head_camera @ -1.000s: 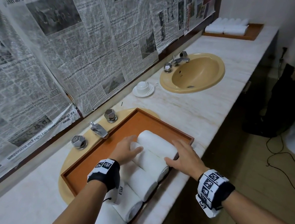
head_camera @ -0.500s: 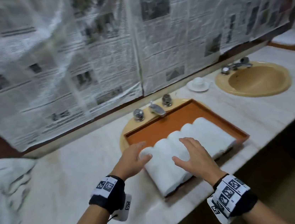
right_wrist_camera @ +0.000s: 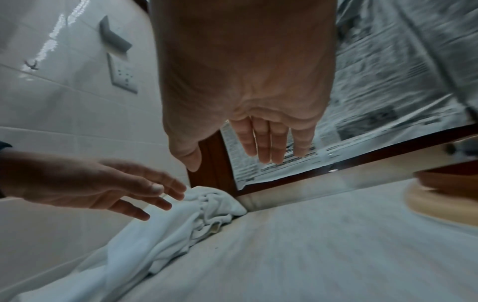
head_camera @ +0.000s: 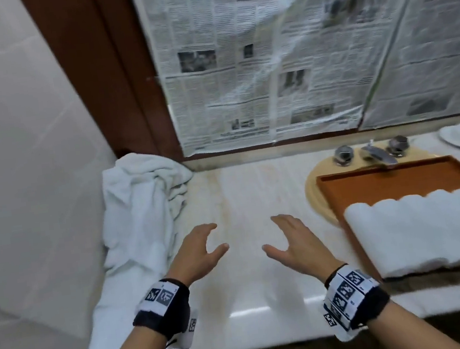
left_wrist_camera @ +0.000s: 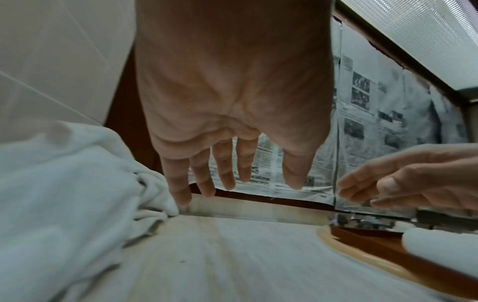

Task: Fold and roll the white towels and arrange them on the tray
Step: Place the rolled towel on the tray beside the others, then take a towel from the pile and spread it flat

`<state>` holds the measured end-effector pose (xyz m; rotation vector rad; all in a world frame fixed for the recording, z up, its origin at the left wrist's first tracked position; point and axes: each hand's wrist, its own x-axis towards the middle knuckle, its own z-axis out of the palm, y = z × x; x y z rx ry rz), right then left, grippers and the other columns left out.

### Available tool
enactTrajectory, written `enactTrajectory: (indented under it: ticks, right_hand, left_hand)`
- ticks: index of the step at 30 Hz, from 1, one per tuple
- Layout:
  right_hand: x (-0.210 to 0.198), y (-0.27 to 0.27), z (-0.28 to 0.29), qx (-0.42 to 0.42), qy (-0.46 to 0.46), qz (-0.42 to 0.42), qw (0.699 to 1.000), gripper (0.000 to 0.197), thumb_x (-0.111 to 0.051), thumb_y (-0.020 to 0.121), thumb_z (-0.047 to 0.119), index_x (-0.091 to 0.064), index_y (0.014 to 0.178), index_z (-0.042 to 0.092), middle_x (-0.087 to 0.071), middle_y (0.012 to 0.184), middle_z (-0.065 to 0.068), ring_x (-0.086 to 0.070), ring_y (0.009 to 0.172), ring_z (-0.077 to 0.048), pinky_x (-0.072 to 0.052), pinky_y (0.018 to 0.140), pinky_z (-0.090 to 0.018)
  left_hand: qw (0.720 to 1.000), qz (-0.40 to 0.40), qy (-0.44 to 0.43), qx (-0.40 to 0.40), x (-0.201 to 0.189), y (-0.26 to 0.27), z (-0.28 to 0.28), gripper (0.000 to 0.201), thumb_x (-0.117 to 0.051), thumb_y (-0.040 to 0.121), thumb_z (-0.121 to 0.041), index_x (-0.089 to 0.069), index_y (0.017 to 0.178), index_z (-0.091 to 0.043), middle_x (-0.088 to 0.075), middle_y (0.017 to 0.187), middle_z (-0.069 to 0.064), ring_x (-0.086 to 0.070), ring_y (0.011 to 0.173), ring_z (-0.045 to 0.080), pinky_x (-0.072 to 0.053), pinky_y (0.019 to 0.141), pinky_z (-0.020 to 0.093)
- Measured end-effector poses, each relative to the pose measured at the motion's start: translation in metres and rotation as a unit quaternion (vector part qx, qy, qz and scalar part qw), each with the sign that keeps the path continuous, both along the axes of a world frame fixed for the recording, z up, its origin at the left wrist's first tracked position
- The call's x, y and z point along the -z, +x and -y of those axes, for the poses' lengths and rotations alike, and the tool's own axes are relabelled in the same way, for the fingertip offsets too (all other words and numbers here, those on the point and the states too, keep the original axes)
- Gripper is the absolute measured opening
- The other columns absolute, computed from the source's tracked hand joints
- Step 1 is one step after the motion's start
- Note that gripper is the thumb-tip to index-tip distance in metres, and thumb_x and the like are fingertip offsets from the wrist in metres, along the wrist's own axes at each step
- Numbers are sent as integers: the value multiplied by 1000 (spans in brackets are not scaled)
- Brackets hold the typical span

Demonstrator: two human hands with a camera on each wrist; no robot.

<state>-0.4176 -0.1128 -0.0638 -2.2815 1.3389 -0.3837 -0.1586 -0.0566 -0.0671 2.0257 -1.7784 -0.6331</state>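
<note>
- marble counter (head_camera: 243, 201): long pale slab with a bare stretch in the middle, both hands above it; likely the place to fold on.
- heap of loose towels (head_camera: 140, 205): crumpled white terry piled in the far left corner against the tiled wall, part of it trailing forward along the counter's left edge. limp, creased, layers tangled; how many pieces, cannot tell.
- tray (head_camera: 391, 180): orange-brown, low rim, resting over a sink basin to the right. back half bare.
- rolled towels (head_camera: 429, 228): a row of white rolls side by side along the tray's near edge, touching, ends roughly level.
- left hand (head_camera: 196, 253): fingers spread and relaxed, holding nothing, just beside the heap.
- right hand (head_camera: 295, 241): fingers straight and apart, empty, between heap and tray.
- step in hand, as judged: fetching the next towel. best to pinch one free corner off the top, lift so a single piece peels away, then lay it flat on the bare stretch and smooth it before folding.
- risk: grabbing mid-heap would drag several pieces at once.
</note>
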Motion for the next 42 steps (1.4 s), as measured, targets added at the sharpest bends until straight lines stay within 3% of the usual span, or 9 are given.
enactTrajectory:
  ticks: [11, 20, 24, 27, 31, 34, 36, 38, 42]
  right_hand:
    - [3, 152, 38, -158, -3, -33, 987, 80, -55, 91, 57, -28, 154, 15, -29, 159, -2, -26, 145, -18, -24, 117, -31]
    - [17, 266, 77, -217, 6, -2, 976, 71, -55, 94, 51, -34, 149, 10, -40, 148, -8, -39, 133, -27, -41, 101, -39]
    - [10, 303, 99, -220, -29, 5, 975, 65, -53, 96, 47, -36, 147, 9, -41, 144, -10, -42, 129, -30, -43, 95, -42]
    - [-3, 324, 121, -236, -46, 32, 970, 63, -54, 97, 41, -34, 149, 11, -39, 147, -10, -40, 131, -31, -44, 100, -44]
    - [-13, 349, 144, -336, -100, 47, 935, 64, -53, 92, 22, -33, 152, 29, -34, 155, -2, -36, 134, -30, -43, 102, -52]
    - [-20, 360, 143, -426, -137, -25, 894, 67, -51, 90, 15, -34, 149, 40, -30, 157, 1, -30, 138, -29, -41, 99, -49]
    - [-25, 361, 139, -469, -160, -87, 864, 61, -53, 90, 19, -40, 146, 38, -36, 150, 1, -34, 130, -28, -44, 92, -45]
    - [-28, 357, 135, -482, -161, -121, 853, 50, -58, 88, 27, -50, 136, 34, -44, 136, 1, -40, 118, -24, -43, 82, -38]
    - [-32, 332, 130, -445, -146, -140, 872, 24, -63, 85, 29, -56, 108, 26, -45, 114, 3, -47, 101, -21, -32, 61, -30]
  left_hand:
    - [982, 71, -30, -173, 10, 125, -27, 63, -67, 90, -37, -44, 146, -19, -40, 151, 1, -39, 137, 26, -35, 111, 39]
    - [963, 82, -20, -256, 19, 200, 6, 68, -68, 89, -25, -37, 150, -13, -35, 152, 11, -38, 137, 32, -34, 113, 42]
    - [955, 98, -10, -281, 24, 210, 25, 53, -65, 92, -30, -48, 140, -17, -49, 141, 7, -51, 123, 30, -45, 98, 42]
    - [944, 97, -69, -307, 17, 213, 29, 22, -61, 92, -19, -66, 113, -14, -66, 107, 9, -63, 97, 30, -49, 79, 38]
    - [937, 81, -210, -266, 6, 201, 15, 24, -55, 85, -22, -70, 102, -15, -64, 89, 1, -62, 80, 20, -51, 74, 34]
    - [935, 68, -277, -212, -7, 186, 1, 26, -51, 87, -21, -70, 102, -12, -60, 94, -2, -57, 81, 9, -43, 78, 13]
    - [937, 56, -291, -188, -15, 180, -9, 27, -50, 89, -19, -71, 103, -9, -58, 96, -2, -56, 81, 6, -39, 78, 7]
    - [942, 44, -284, -174, -20, 176, -20, 27, -49, 90, -20, -71, 104, -11, -55, 95, -3, -57, 78, 9, -43, 74, 13]
    - [947, 19, -275, -164, -30, 167, -38, 29, -48, 90, -21, -72, 106, -15, -54, 93, -3, -57, 78, 9, -42, 71, 16]
